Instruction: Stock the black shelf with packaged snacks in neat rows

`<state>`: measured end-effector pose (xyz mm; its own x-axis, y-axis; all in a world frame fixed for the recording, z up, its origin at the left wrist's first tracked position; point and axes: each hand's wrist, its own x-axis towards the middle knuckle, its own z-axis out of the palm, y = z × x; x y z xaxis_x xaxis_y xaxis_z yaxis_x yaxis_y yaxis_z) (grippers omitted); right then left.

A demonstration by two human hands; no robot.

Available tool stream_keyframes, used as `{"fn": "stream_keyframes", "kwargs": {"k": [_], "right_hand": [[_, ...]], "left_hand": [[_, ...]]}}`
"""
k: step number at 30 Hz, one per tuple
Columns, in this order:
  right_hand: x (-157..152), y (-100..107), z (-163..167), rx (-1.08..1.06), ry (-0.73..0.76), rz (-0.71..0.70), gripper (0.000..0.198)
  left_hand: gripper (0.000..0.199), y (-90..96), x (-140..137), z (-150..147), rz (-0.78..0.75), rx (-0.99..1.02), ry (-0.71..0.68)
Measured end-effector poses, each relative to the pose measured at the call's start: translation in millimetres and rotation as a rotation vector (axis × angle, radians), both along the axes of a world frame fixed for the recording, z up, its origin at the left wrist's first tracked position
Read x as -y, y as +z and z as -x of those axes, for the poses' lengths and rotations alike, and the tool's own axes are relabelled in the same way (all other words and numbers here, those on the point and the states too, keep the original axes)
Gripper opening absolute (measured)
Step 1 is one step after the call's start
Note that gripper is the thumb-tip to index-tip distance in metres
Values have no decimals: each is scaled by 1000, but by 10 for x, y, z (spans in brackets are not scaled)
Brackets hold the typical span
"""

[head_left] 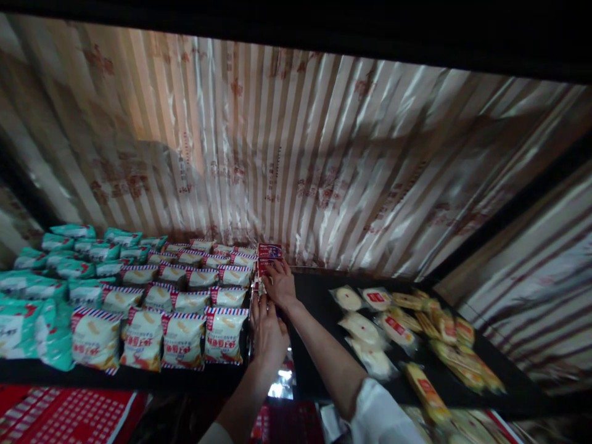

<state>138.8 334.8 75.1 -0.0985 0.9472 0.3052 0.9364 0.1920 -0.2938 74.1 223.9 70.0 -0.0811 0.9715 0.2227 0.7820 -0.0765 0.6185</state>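
Bare hands at a dark shelf (311, 351) of packaged goods, seen from above. The right hand (280, 283), the farther of the two, lies over a narrow row of red packets (269, 250) with its fingers somewhat spread; the rearmost packets show beyond the fingertips, near the back of the shelf. The left hand (269, 333) reaches forward along the same row, just nearer the front edge, its fingers extended and close together. The undersides of both hands are hidden, so whether either grips a packet cannot be told. A glossy, silvery surface (281, 385) shows below the left hand. Immediately left of the row stand white bags (184, 342) with striped upper edges, arranged in ranks; teal bags (55, 333) occupy the far left. To the right, apart from the hands, lie round, pale packs (363, 328) and elongated yellowish packs (426, 391). A pleated, printed sheet (277, 142) hangs behind. Red perforated plastic (69, 416) appears below the shelf at lower left.
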Motion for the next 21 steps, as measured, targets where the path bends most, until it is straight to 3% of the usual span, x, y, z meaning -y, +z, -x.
{"fn": "stream_keyframes", "kwargs": {"k": [6,11,17,21], "right_hand": [[-97,15,84,80,-41,144,47],[-86,-3,93,50,-56,165,47],[-64,-26,95,-79,-58,13,39],[108,0,24,-263,-18,-116,33]], "left_hand": [[51,-18,-9,18,31,-49,-5],[49,-65,-28,24,4,-11,6],[49,-74,-3,22,-55,3,-30],[45,-25,153,26,-111,24,-69]]}}
